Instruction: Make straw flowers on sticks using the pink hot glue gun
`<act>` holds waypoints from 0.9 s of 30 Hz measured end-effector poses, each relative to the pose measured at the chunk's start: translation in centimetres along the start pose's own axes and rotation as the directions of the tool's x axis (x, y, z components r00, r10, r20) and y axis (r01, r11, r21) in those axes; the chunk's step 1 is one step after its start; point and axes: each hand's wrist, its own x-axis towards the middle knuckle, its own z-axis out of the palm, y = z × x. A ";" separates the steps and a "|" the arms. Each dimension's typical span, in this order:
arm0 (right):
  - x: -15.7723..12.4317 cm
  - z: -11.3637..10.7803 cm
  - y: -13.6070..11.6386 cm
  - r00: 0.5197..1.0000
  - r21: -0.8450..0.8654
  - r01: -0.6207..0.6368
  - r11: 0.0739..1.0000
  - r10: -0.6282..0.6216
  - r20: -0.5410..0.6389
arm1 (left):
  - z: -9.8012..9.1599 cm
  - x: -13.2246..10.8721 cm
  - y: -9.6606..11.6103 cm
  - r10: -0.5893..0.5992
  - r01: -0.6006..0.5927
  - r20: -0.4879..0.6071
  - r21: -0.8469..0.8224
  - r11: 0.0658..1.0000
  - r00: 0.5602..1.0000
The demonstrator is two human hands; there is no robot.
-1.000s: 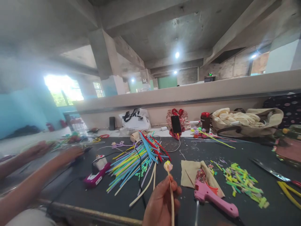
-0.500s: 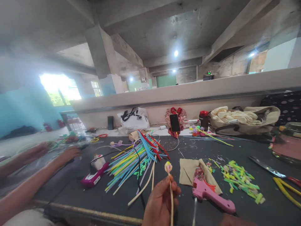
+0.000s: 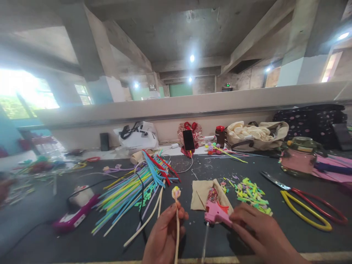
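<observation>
My left hand (image 3: 165, 238) is closed on a thin cream stick (image 3: 177, 223) held upright, with a small yellow and pink flower bud (image 3: 176, 192) at its top. My right hand (image 3: 261, 234) lies over the handle of a pink glue gun (image 3: 216, 215) on the dark table (image 3: 82, 242), fingers curled round it. The gun's nose points left toward a beige cloth (image 3: 200, 190).
A spread of coloured strips (image 3: 132, 187) lies left of centre, cut green and yellow bits (image 3: 251, 192) to the right. Large scissors (image 3: 302, 201) with red and yellow handles, a pink jar (image 3: 298, 157), a phone (image 3: 188, 140), bags and a purple device (image 3: 73, 216) are around.
The camera has swung right. My right hand has come into view and settled on the pink glue gun. The other person's arms at the left have dropped out of sight.
</observation>
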 end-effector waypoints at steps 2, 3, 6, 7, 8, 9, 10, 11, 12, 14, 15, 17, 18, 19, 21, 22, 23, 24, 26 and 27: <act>1.4 0.3 0.3 1.000 -0.097 0.020 0.995 -0.021 -0.016 | 0.4 0.4 -0.2 -0.003 0.004 -0.019 0.042 0.999 1.000; 1.9 0.5 0.4 1.000 -0.142 0.007 0.990 -0.010 -0.015 | 0.7 0.8 -0.2 -0.011 0.013 -0.023 0.071 0.997 1.000; 3.0 1.3 0.5 1.000 -0.234 -0.018 0.972 0.022 0.016 | 2.1 2.2 -0.3 -0.057 0.044 0.062 0.191 0.981 0.996; 3.1 1.5 0.4 0.999 -0.252 -0.020 0.968 0.027 0.021 | 2.5 2.8 -0.4 -0.076 0.048 0.108 0.245 0.968 0.991; 3.1 1.6 0.4 0.999 -0.266 -0.022 0.964 0.029 0.023 | 3.0 3.5 -0.5 -0.077 0.032 0.138 0.304 0.952 0.987; 3.1 1.7 0.4 0.999 -0.276 -0.023 0.961 0.030 0.021 | 3.3 4.1 -0.6 -0.080 0.027 0.142 0.342 0.939 0.987; 3.1 1.7 0.4 0.999 -0.284 -0.021 0.959 0.027 0.017 | 3.6 4.8 -0.8 -0.080 0.024 0.135 0.375 0.927 0.988; 3.0 1.7 0.4 1.000 -0.289 -0.019 0.957 0.025 0.016 | 3.8 5.3 -1.0 -0.074 0.019 0.122 0.403 0.915 0.990; 3.0 1.8 0.4 1.000 -0.289 -0.017 0.957 0.024 0.018 | 4.0 5.7 -1.3 -0.070 0.018 0.108 0.426 0.905 0.992; 2.9 1.8 0.5 0.999 -0.283 -0.023 0.959 0.029 0.018 | 4.1 6.3 -1.7 -0.057 0.009 0.089 0.466 0.885 0.994; 2.9 1.8 0.6 0.999 -0.275 -0.028 0.961 0.033 0.015 | 4.1 6.4 -1.9 -0.052 0.005 0.084 0.480 0.878 0.995; 3.0 1.6 0.8 0.999 -0.245 -0.041 0.969 0.043 0.001 | 4.2 6.3 -2.1 -0.045 0.000 0.078 0.496 0.868 0.996; 3.0 1.3 1.0 0.999 -0.221 -0.050 0.974 0.049 -0.010 | 4.2 6.3 -2.1 -0.042 -0.003 0.077 0.501 0.865 0.996; 3.0 0.9 1.2 0.998 -0.192 -0.060 0.980 0.057 -0.022 | 4.3 6.2 -2.1 -0.040 -0.005 0.078 0.504 0.863 0.996; 2.8 -0.3 1.6 0.995 -0.112 -0.083 0.990 0.077 -0.057 | 4.3 6.2 -2.1 -0.037 -0.009 0.081 0.505 0.863 0.996; 2.6 -0.9 1.8 0.993 -0.057 -0.094 0.994 0.089 -0.082 | 4.3 6.2 -2.0 -0.037 -0.012 0.087 0.502 0.865 0.996; 2.4 -1.6 1.9 0.989 0.013 -0.103 0.995 0.104 -0.104 | 4.2 6.2 -2.0 -0.038 -0.014 0.095 0.494 0.869 0.995; 2.2 -2.1 1.9 0.984 0.099 -0.112 0.989 0.124 -0.125 | 4.2 6.2 -1.9 -0.040 -0.016 0.107 0.481 0.876 0.993; 1.7 -2.7 1.8 0.964 0.329 -0.147 0.933 0.210 -0.165 | 4.0 6.2 -1.8 -0.048 -0.020 0.143 0.442 0.897 0.989; 1.4 -2.6 1.6 0.947 0.461 -0.173 0.871 0.275 -0.165 | 3.9 6.1 -1.7 -0.052 -0.022 0.166 0.415 0.909 0.985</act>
